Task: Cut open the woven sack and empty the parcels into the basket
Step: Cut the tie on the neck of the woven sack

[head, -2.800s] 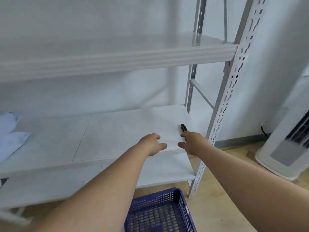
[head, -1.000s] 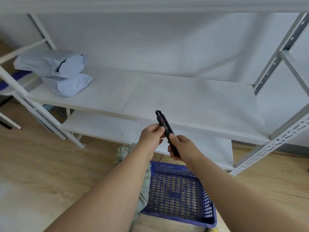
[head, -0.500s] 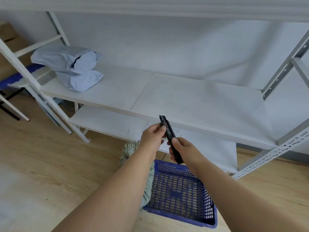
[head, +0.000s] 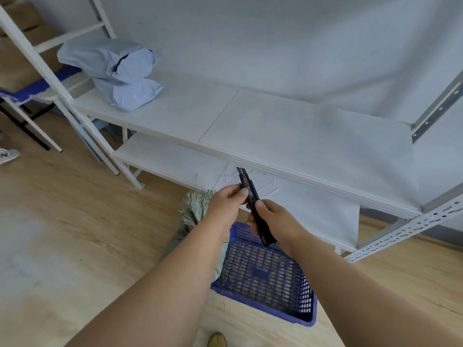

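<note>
We grip knife [head: 250,200] both hands: right hand [head: 273,219] wraps handle, left hand [head: 225,204] pinches tip end. Sack [head: 194,209] just below-left, maybe still shut.

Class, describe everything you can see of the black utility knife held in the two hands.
The slim black utility knife looks plastic, with small pale lettering near its upper end. It is held in the air, tilted, upper end leaning left, above the blue plastic mesh basket. The right hand grips its lower half; the left hand pinches its upper half. Whether a blade is out cannot be told.
</note>
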A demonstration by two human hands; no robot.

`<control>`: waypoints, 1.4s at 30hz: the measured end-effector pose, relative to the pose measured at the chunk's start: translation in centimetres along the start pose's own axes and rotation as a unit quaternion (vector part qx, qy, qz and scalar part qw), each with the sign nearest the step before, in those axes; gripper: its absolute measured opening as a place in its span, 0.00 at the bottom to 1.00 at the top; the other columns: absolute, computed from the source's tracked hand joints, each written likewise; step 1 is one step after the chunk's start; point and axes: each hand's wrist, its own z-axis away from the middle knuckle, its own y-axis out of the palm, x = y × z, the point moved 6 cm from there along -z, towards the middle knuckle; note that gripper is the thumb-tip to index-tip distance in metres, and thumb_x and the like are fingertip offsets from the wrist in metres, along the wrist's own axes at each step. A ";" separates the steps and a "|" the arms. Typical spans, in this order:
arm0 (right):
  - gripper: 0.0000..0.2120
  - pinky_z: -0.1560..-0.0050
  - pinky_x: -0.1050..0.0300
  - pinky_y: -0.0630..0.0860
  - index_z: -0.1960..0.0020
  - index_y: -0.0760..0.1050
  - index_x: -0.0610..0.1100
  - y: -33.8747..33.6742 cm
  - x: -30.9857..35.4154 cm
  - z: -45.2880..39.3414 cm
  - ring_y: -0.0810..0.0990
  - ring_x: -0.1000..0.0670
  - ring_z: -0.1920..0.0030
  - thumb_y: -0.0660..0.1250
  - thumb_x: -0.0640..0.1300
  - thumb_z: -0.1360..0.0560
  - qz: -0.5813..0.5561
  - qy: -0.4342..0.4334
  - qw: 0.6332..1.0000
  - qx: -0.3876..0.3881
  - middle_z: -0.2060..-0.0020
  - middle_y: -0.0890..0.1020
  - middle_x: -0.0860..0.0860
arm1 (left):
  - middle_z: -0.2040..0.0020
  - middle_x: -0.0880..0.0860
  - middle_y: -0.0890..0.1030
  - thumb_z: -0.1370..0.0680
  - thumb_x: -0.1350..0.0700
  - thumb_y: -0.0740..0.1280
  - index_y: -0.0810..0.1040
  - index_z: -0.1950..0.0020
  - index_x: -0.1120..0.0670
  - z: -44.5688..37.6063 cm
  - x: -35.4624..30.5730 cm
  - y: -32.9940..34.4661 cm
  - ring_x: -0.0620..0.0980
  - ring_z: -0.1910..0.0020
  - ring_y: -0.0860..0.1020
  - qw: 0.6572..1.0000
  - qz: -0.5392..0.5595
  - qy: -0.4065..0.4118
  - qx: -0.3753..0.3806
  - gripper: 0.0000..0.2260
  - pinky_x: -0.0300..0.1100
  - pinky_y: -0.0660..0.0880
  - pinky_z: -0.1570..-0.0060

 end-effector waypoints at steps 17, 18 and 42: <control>0.12 0.67 0.63 0.74 0.46 0.73 0.46 5.5 -10.9 -3.8 0.75 0.53 0.71 0.69 0.50 0.25 0.083 0.101 0.991 -0.030 0.67 0.77 0.50 | 0.45 0.52 0.81 0.21 0.54 0.65 0.76 0.37 0.51 -1.4 15.2 -12.0 0.50 0.51 0.79 0.978 -0.118 -0.155 -0.077 0.13 0.47 0.76 0.47; 0.12 0.67 0.63 0.74 0.46 0.73 0.46 6.1 -11.6 -4.3 0.75 0.53 0.71 0.69 0.50 0.25 0.085 0.105 0.990 -0.039 0.67 0.77 0.50 | 0.44 0.52 0.81 0.21 0.55 0.64 0.76 0.37 0.51 -1.6 16.1 -13.0 0.50 0.53 0.79 0.973 -0.150 -0.158 -0.075 0.13 0.45 0.76 0.50; 0.08 0.58 0.52 0.73 0.49 0.73 0.49 9.5 -32.3 -23.7 0.75 0.50 0.61 0.68 0.46 0.27 0.077 0.000 0.989 -0.129 0.60 0.79 0.51 | 0.24 0.53 0.53 0.27 0.48 0.71 0.59 0.25 0.40 -16.2 35.6 -10.7 0.56 0.31 0.65 0.865 -0.459 0.129 -0.156 0.34 0.60 0.65 0.34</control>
